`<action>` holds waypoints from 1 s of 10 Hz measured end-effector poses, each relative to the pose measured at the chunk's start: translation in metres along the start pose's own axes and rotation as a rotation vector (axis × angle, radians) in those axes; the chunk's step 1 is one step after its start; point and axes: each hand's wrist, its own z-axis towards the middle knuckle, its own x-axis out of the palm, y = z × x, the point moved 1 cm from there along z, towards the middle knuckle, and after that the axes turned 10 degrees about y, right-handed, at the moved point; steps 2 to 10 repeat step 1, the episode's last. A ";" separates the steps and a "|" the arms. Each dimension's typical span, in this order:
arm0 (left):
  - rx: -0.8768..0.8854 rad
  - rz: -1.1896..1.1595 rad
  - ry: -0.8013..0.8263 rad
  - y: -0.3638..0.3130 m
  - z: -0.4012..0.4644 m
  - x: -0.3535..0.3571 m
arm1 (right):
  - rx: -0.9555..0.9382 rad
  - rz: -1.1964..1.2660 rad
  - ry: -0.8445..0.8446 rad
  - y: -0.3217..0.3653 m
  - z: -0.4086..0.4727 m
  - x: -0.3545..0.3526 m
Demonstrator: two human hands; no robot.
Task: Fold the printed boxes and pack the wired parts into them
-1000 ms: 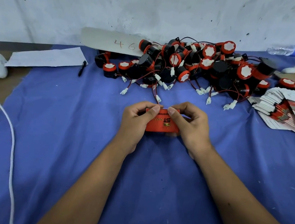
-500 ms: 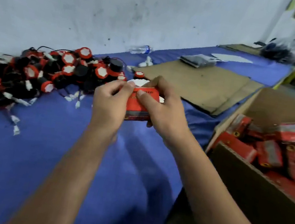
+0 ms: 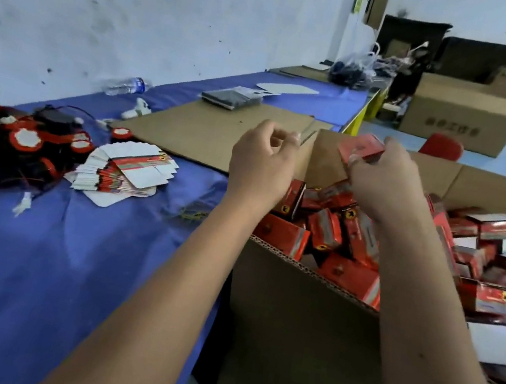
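**Box over the carton, one hand letting it go**

Box is our subject, but we sweep in from the left first. The parts [image 3: 13, 138] lie heaped on the blue cloth [image 3: 30, 272], red caps and black bodies, white plugs trailing toward us. Just beside them sits the stack of flats [image 3: 127, 174], fanned out and waiting. Behind that, a cardboard sheet [image 3: 208, 130] lies flat on the cloth.

Now our left hand [image 3: 261, 163]: fingers loosely curled, thumb near the forefinger, and we see nothing held in it. It hangs above the cloth's edge, near the carton's corner.

On to our right hand [image 3: 381, 179], and there's the box [image 3: 361, 148], red, pinched at its near end between thumb and fingers, tilted, up in the air above the open carton [image 3: 294, 299]. Below it, packed boxes are piled every which way.

What could spoil this, by our reckoning? The grip is only on one end, so a flick could send the box off line, onto the carton's rim or the floor gap beside the table. We can't tell whether its end flap is tucked; if not, a drop onto that jumble might pop it and let the part slide out. A box landing high on the heap may also roll off.
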 end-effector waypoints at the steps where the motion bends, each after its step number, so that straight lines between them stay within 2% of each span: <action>1: -0.048 -0.021 -0.063 0.014 -0.010 -0.018 | 0.044 -0.116 -0.042 0.012 -0.012 0.005; 10: -0.048 -0.021 -0.063 0.014 -0.010 -0.018 | 0.044 -0.116 -0.042 0.012 -0.012 0.005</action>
